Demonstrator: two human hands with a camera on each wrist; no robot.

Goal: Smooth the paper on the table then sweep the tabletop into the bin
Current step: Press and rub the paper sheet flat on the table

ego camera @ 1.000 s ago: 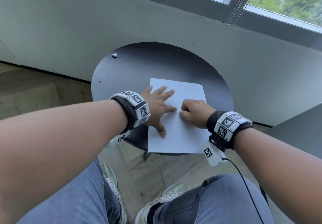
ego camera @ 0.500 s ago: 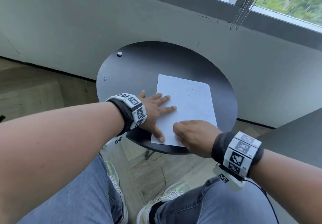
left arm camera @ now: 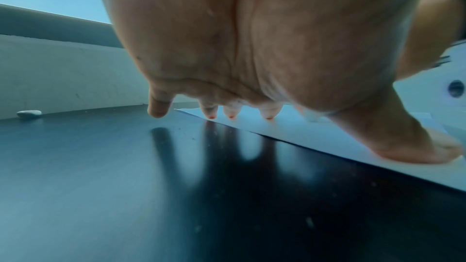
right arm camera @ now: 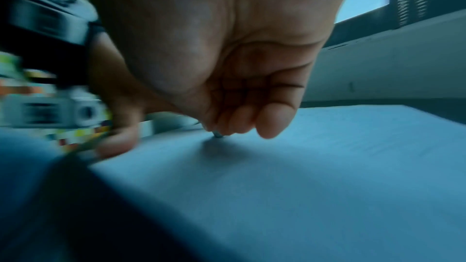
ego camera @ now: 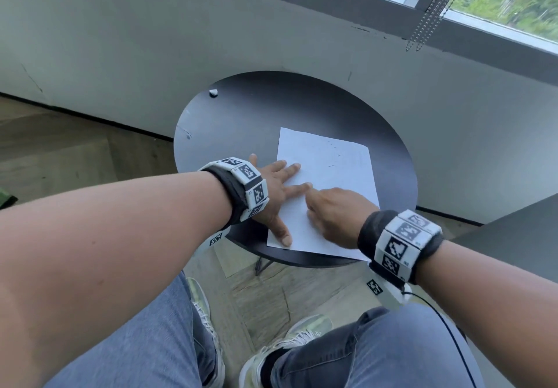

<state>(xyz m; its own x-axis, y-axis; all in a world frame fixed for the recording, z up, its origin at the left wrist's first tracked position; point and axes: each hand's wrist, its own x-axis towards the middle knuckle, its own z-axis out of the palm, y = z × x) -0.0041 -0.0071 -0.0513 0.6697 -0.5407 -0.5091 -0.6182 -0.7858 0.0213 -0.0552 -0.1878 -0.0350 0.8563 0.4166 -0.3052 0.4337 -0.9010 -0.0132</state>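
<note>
Smoothing step, seated view. The paper (ego camera: 324,188) lies flat on the round black table (ego camera: 241,122), its near edge at the table's rim. My left hand (ego camera: 276,194) is spread flat, fingers straight, pinning the sheet's left edge and holding nothing. My right hand (ego camera: 332,215) rests on the sheet with fingers curled under, gripping nothing I can see. Risk, as I judge it: a hard stroke toward me could drag the sheet off the rim or crease it. A small white scrap (ego camera: 213,92) lies at the far edge; no bin is visible.
</note>
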